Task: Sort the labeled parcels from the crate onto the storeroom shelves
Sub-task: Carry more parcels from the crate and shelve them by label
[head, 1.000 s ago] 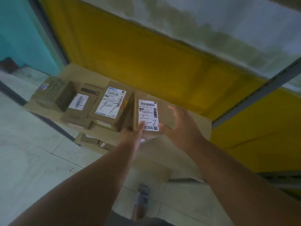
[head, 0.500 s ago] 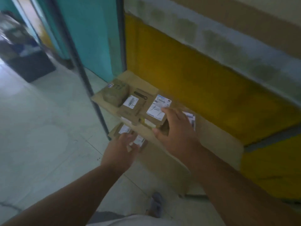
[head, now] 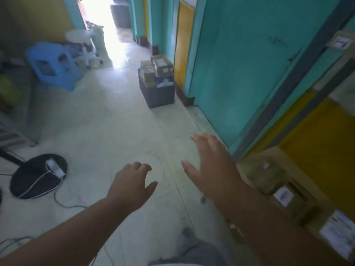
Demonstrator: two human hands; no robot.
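White parcel labels (head: 284, 196) blurred; writing unreadable.

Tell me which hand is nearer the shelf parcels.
Right. The right hand hangs open just left of the parcels on the shelf; the left hand is farther left, over bare floor, holding nothing.

Crate (head: 157, 93): dark, upright on floor against the wall, heaped with brown labeled parcels (head: 156, 69). Shelf (head: 276, 152): cardboard-lined, bearing blurred labeled parcels (head: 269, 173) in a row.
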